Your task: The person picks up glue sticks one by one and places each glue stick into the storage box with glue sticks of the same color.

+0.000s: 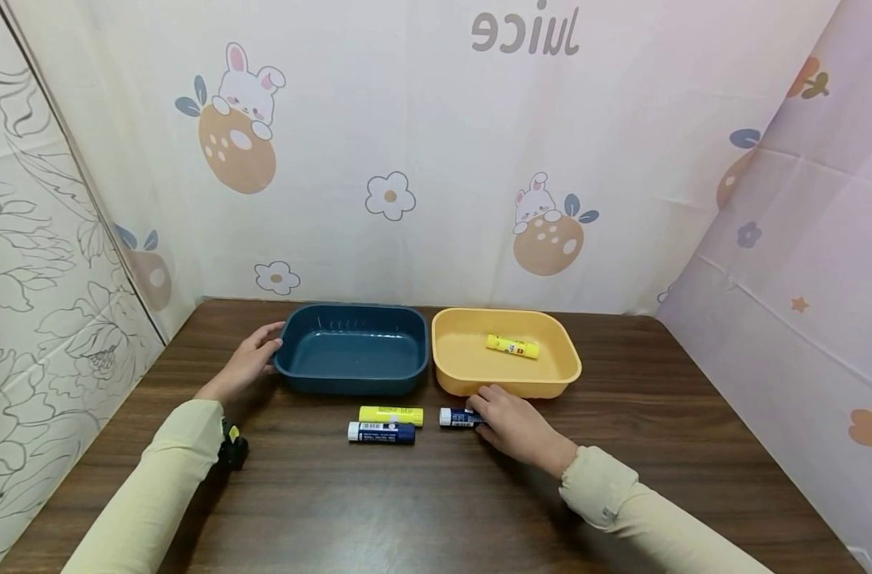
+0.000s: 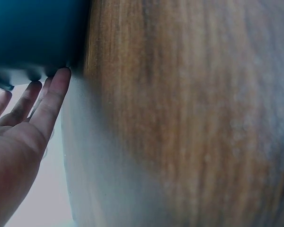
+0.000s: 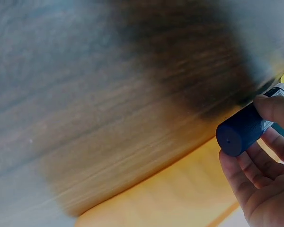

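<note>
My right hand (image 1: 511,422) pinches a dark blue glue stick (image 1: 459,417) with a white end, just in front of the yellow bin. In the right wrist view, thumb and fingers close round the glue stick (image 3: 244,130) near its dark end. My left hand (image 1: 248,363) touches the left side of the dark teal bin (image 1: 353,384) with its fingers extended. The left wrist view has those fingertips (image 2: 61,78) against the bin's wall. Before the teal bin, a yellow glue stick (image 1: 390,415) and another dark blue glue stick (image 1: 382,433) lie side by side.
Right of the teal bin, nearly against it, stands the yellow bin (image 1: 508,387), with one yellow glue stick (image 1: 512,346) lying in it. The brown wooden table (image 1: 407,510) reaches back to a printed curtain (image 1: 443,239). A black strap piece (image 1: 233,450) sits at my left wrist.
</note>
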{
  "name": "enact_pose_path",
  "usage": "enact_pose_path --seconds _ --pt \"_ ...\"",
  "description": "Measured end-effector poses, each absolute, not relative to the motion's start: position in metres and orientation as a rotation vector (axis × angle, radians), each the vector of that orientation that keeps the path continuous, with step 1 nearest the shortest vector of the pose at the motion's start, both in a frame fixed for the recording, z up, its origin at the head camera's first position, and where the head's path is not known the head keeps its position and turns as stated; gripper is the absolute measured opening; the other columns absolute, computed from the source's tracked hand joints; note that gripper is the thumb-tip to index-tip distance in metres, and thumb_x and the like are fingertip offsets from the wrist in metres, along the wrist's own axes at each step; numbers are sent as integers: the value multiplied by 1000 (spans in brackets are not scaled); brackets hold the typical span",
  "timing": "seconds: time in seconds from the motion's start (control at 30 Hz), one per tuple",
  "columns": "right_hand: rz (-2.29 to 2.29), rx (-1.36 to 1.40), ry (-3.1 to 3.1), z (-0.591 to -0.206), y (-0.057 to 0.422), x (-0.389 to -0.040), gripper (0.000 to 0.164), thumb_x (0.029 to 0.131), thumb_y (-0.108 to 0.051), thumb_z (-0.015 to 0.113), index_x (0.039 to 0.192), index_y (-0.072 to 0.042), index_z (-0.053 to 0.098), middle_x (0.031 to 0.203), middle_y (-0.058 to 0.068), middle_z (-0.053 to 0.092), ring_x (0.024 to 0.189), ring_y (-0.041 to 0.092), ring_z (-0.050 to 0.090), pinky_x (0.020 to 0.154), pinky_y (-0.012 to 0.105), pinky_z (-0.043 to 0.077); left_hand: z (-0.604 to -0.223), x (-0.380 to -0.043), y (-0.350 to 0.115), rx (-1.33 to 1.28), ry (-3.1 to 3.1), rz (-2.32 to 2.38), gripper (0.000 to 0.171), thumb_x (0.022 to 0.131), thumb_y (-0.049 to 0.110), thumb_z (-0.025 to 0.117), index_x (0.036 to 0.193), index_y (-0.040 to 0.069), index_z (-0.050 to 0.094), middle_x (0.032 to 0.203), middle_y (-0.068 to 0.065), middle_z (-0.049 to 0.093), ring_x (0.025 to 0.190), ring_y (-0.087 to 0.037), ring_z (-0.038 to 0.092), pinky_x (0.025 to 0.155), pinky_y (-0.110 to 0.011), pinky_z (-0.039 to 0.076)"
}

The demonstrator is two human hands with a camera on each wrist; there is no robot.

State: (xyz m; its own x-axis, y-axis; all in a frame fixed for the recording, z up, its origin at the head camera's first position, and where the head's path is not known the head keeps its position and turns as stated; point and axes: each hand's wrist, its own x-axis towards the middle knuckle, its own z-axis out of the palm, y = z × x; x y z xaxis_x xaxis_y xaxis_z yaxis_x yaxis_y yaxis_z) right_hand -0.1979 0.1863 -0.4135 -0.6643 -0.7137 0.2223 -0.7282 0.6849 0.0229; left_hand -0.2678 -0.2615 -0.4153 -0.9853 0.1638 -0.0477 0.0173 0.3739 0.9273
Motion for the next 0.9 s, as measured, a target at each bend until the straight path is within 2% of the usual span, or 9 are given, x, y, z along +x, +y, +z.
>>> enact_pose_path --seconds 0.9 --pt "49 1215 -2603 -378 182 -193 27 79 -12 77 100 -8 60 90 2 56 81 16 52 68 31 50 -418 -269 -262 158 2489 1678 53 105 26 30 151 3 17 149 -30 22 124 -45 40 95 -50 44"
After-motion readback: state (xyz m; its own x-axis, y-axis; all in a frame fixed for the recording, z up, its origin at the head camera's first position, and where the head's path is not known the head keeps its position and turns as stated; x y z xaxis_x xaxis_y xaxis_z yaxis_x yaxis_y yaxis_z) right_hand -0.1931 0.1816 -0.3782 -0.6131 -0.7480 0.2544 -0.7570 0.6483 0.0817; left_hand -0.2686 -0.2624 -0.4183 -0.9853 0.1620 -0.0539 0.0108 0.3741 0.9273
